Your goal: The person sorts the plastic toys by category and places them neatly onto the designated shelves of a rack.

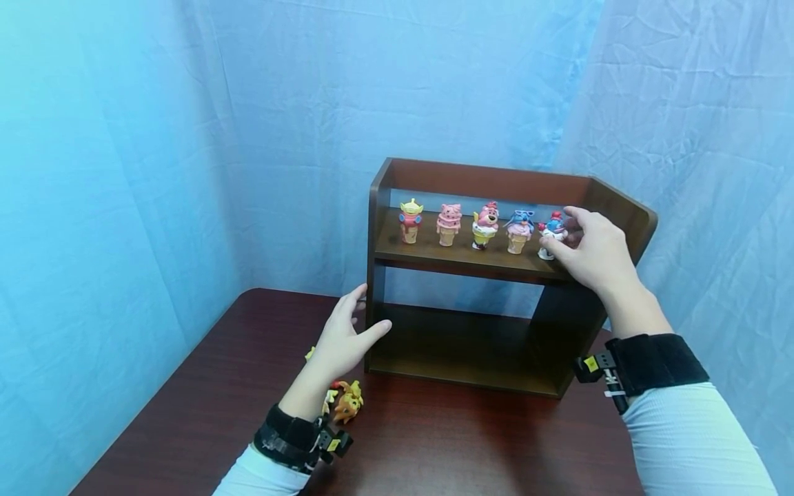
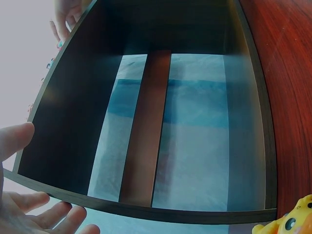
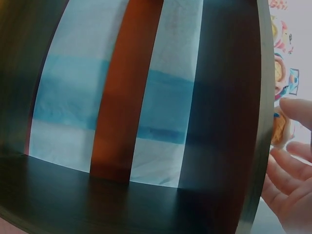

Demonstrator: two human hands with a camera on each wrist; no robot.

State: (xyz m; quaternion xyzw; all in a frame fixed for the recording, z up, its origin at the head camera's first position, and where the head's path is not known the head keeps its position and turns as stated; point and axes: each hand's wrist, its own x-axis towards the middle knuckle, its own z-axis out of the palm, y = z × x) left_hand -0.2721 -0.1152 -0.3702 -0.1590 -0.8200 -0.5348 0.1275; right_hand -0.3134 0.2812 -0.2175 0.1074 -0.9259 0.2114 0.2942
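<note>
A dark wooden two-tier shelf (image 1: 459, 265) stands on the table, with a row of ice-cream-cone figurines along its upper board. At the row's right end, my right hand (image 1: 592, 248) holds a blue-and-white figurine with a red top (image 1: 548, 249) between thumb and fingers. The right wrist view shows that figurine's cone (image 3: 279, 130) between the thumb and the fingers. My left hand (image 1: 347, 334) is by the shelf's left side panel, thumb apart from the extended fingers; whether it touches the panel I cannot tell. Nothing is in its grasp.
To the left on the upper board stand a blue-eared figurine (image 1: 520, 234), a pink bear (image 1: 485, 224), a pink pig (image 1: 449, 226) and a yellow-headed alien (image 1: 410, 222). Small yellow-orange toys (image 1: 349, 401) lie on the table (image 1: 453, 441), partly behind the left wrist. Blue cloth (image 1: 298, 138) hangs behind.
</note>
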